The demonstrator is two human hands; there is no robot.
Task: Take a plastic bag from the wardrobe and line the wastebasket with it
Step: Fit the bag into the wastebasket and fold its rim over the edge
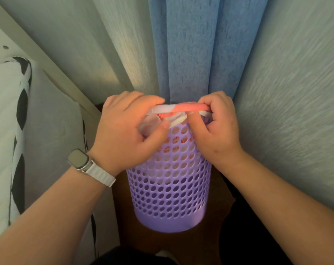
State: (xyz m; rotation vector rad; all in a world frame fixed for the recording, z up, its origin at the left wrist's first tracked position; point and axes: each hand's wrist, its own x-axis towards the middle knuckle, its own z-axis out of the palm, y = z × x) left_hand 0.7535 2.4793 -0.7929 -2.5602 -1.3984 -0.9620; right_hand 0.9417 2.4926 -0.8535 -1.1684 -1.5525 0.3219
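A purple perforated wastebasket (170, 190) stands upright on the brown floor in the middle of the view. A white and red plastic bag (181, 109) hangs inside it, and red print shows through the upper holes. Its top edge is stretched across the far side of the rim. My left hand (128, 131), with a watch on the wrist, grips the bag's edge at the rim's left side. My right hand (217, 127) pinches the bag's edge at the rim's right side. Both hands hide most of the rim and the basket's opening.
Pale green curtains hang on both sides, with a blue curtain (191, 46) straight behind the basket. A white and black patterned cushion (7, 119) lies at the left. A pale slanted frame (53, 67) runs down toward the basket. Brown floor (215, 240) surrounds the base.
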